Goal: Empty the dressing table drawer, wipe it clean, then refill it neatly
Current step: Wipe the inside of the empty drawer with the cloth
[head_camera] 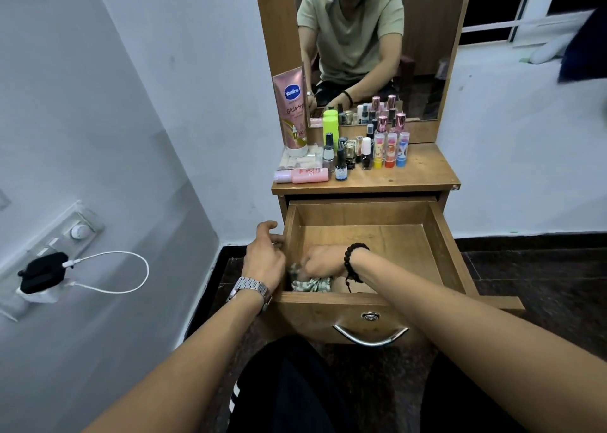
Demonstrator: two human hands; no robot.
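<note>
At nine o'clock we see a white wall with a switch plate (pixel 78 232) and a black charger (pixel 42 272) trailing a looped white cable (pixel 131 268). Our left hand (pixel 266 255), a metal-link watch (pixel 251 289) on its wrist, rests against the outer left wall of the open wooden drawer (pixel 443 235), fingers loosely curled over the rim and holding nothing.

At the centre, the drawer stands pulled fully out, a square box of smooth light wood with a curved chrome handle (pixel 371 337) and a round lock on its front. Our right hand (pixel 323 263), with a dark beaded bracelet (pixel 353 261), reaches to the drawer's near-left corner, fingers curled tight around a crumpled patterned cloth (pixel 310 283) pressed to the floor. The drawer's bare floor spreads open toward twelve and three o'clock.

At twelve o'clock, the table top (pixel 417 173) holds a tall pink lotion tube (pixel 292 117), a pink bottle (pixel 303 175) lying flat, a lime-green container (pixel 330 125), and small nail-polish bottles (pixel 348 155) clustered upright toward its left. The top's right half is bare wood. A mirror (pixel 423 38) rises behind.

At three o'clock lies dark speckled flooring (pixel 542 268) below a white wall.
</note>
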